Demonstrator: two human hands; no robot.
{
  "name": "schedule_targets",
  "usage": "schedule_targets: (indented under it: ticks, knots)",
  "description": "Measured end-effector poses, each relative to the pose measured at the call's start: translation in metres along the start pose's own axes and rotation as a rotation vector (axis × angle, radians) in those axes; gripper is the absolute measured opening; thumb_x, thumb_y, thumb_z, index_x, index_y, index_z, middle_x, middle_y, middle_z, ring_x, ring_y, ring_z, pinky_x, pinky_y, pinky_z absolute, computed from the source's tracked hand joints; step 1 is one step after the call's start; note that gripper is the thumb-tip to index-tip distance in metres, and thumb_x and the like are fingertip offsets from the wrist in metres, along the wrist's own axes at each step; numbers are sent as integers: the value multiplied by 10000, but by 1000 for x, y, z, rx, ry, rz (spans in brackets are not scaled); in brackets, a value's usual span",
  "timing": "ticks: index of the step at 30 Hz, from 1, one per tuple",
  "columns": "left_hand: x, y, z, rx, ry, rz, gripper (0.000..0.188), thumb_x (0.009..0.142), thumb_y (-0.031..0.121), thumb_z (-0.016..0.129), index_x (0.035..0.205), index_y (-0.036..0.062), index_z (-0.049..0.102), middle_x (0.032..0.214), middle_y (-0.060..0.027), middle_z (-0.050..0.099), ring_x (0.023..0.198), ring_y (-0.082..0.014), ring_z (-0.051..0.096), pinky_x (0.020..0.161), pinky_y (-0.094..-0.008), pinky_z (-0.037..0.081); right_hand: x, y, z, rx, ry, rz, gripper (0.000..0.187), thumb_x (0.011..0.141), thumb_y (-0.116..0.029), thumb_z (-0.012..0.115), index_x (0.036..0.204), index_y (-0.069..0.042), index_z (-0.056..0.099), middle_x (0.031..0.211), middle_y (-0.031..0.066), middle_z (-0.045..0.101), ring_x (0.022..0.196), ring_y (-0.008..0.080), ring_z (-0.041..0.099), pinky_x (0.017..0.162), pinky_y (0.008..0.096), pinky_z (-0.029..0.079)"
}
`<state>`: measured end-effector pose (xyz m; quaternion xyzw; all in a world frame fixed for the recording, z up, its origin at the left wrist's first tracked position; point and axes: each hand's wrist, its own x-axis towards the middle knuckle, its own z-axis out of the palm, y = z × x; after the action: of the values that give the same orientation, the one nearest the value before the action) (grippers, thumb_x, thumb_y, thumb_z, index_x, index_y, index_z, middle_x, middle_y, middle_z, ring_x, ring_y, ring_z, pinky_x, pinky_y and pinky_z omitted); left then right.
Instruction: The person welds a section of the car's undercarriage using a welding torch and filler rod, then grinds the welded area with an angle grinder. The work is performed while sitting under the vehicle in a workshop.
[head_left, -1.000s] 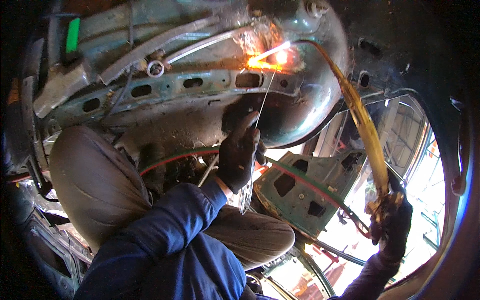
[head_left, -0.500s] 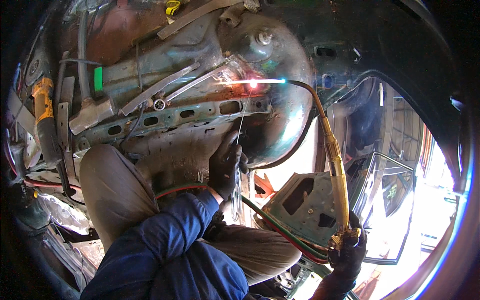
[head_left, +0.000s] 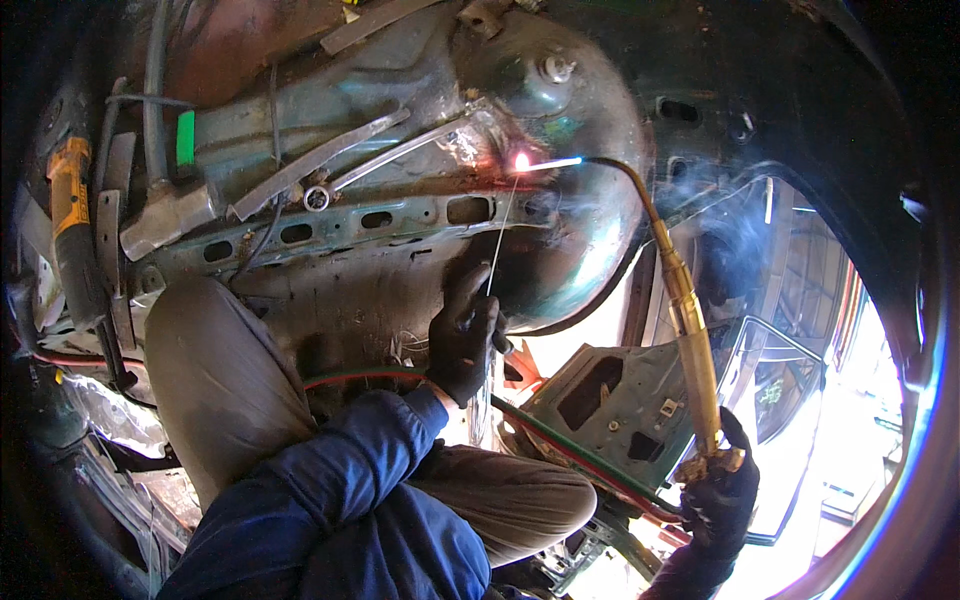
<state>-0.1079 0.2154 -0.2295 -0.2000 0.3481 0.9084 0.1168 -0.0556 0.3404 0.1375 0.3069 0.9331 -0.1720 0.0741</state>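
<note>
My gloved left hand [head_left: 462, 340] is closed around a thin filler rod [head_left: 503, 235], whose upper end reaches the glowing spot on the dark car body panel [head_left: 590, 220]. More of the wire hangs down below that hand. In my gloved right hand [head_left: 722, 490], closed at the valve end, is a brass gas welding torch [head_left: 688, 315]. Its curved neck runs up and left, and a bright flame [head_left: 550, 163] points left from the tip onto the panel. Around the glow the metal is reddish and scorched.
At left lie a hammer [head_left: 170, 222] and a yellow-black power tool [head_left: 72, 215]. A ring spanner [head_left: 317, 198] and a flat metal bar [head_left: 320, 163] rest on the body. Red and green hoses [head_left: 590, 460] pass beneath my arms. A loose green panel [head_left: 600, 420] stands at right.
The view has shifted slightly. The flame now looks shorter, ending at the glow instead of streaming past it. Bluish smoke has appeared right of the torch neck. Both hands keep their holds.
</note>
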Motion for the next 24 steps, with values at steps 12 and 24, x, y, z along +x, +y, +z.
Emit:
schedule_targets:
  ticks: [12, 24]
  knots:
    - [1, -2, 4, -51, 11, -25, 480, 1164, 200, 558, 1639, 141, 531, 820, 4, 593, 668, -74, 573, 651, -277, 529, 40, -120, 15, -616, -72, -165, 699, 900, -208, 828, 1514, 7, 573, 1251, 191, 731, 982, 227, 747, 908, 365, 628]
    - [3, -7, 2, -8, 18, -41, 478, 1144, 198, 586, 1617, 136, 560, 766, 12, 593, 668, -68, 568, 657, -287, 518, 61, -148, 39, -762, -95, -420, 604, 983, -171, 767, 1514, 34, 565, 1091, 165, 755, 866, 175, 736, 799, 337, 615]
